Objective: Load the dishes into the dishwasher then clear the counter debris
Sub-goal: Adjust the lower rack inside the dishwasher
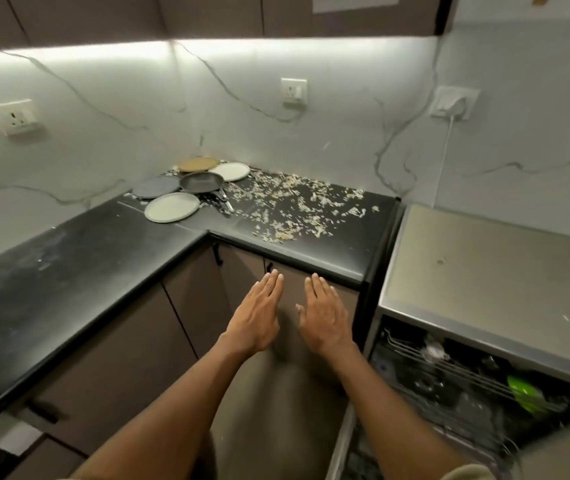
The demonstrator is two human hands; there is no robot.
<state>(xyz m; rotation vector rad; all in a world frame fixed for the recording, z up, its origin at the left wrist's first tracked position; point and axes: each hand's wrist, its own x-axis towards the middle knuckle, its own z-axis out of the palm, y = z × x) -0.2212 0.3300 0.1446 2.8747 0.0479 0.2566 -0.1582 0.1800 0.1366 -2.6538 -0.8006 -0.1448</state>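
In the corner of the black counter [110,244] lie several dishes: a pale green plate [172,207], a dark grey plate [156,187], a dark pan [201,182] with its handle towards me, a tan plate [198,164] and a white plate [229,171]. Pale flaky debris [294,206] is scattered over the counter to their right. The dishwasher [477,271] stands open at the right; its wire rack [456,372] holds a green item [524,393]. My left hand [257,317] and right hand [325,315] hover flat, fingers straight, in front of the cabinet doors, holding nothing.
Brown cabinet doors [131,362] run under the counter. Wall sockets [294,91] sit on the marble backsplash, and a white cable [444,157] hangs from the right-hand one. The left stretch of counter has dusty smears.
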